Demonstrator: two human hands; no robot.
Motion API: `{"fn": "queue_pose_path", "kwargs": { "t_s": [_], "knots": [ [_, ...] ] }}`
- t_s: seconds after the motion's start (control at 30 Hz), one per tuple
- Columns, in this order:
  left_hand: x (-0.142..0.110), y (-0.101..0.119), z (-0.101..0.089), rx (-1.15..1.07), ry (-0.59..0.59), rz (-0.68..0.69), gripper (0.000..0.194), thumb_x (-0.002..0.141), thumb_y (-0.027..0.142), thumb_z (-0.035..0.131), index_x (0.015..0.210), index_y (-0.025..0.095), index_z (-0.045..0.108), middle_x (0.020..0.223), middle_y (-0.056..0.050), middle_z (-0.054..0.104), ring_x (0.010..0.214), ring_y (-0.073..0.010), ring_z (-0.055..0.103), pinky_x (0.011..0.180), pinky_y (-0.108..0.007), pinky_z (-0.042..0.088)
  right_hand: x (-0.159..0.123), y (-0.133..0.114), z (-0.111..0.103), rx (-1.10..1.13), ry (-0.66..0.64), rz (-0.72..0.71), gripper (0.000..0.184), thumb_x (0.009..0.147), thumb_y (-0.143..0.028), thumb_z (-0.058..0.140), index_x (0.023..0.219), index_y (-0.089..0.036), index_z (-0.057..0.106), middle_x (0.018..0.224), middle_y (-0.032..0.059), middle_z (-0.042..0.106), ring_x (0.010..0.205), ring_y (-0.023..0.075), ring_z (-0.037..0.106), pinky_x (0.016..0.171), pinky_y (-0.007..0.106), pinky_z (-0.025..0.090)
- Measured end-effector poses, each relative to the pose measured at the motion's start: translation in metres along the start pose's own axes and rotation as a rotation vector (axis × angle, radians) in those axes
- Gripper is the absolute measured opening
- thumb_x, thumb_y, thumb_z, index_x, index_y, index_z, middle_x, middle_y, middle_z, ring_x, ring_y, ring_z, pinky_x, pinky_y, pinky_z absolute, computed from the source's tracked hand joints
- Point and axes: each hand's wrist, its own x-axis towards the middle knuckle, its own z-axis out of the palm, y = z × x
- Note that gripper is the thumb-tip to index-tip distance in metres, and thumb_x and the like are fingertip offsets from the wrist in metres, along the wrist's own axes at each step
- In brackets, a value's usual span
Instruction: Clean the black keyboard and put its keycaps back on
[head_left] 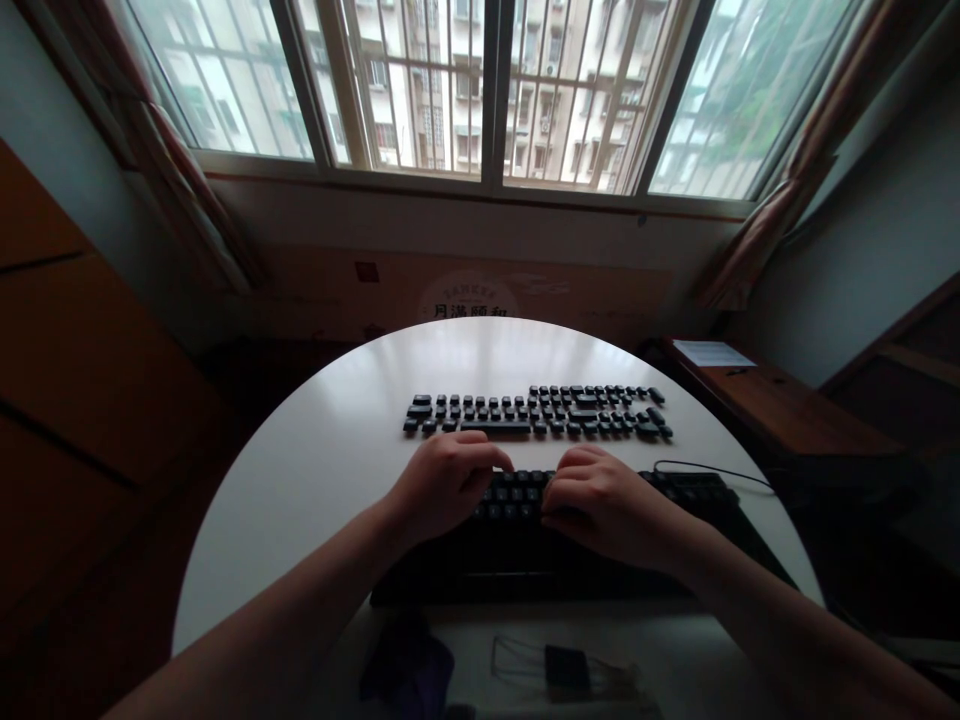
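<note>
A black keyboard lies near me on the round white table, keys showing between my hands. My left hand rests over its left part with curled fingers, the index finger reaching to the back edge by the top row. My right hand is on the middle keys, fingers bent and pressed together; whatever they pinch is hidden. Behind the keyboard, loose black keycaps are laid out in rows on the table, a long spacebar keycap among them. The keyboard's right part is partly covered by my right forearm.
The white table has a curved edge. A thin black cable runs off to the right. Nearer me are a dark purple item and a small black square with wire-like parts. A wooden side table holds papers.
</note>
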Motion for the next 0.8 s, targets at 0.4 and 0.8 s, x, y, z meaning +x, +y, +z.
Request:
{"fn": "queue_pose_path", "kwargs": {
  "t_s": [0.4,0.8],
  "knots": [
    [-0.001,-0.004,0.006,0.021,-0.005,0.027,0.031,0.079,0.006,0.047,0.084,0.019,0.074,0.070,-0.001,0.063,0.060,-0.0112,0.057,0.057,-0.022,0.042,-0.001,0.002,0.008,-0.029,0.053,-0.080,0.013,0.089,-0.027,0.066,0.078,-0.022,0.068,0.076,-0.0006,0.069,0.080,0.0172,0.056,0.085,0.035,0.037],
    [-0.005,-0.004,0.016,0.114,-0.191,0.063,0.032,0.081,0.006,0.052,0.089,0.025,0.076,0.072,0.000,0.064,0.061,-0.0124,0.056,0.056,-0.025,0.039,-0.004,0.003,-0.001,-0.009,-0.066,-0.010,0.011,0.089,-0.030,0.066,0.084,-0.024,0.073,0.073,-0.0010,0.068,0.072,0.0154,0.052,0.075,0.032,0.034]
  ]
}}
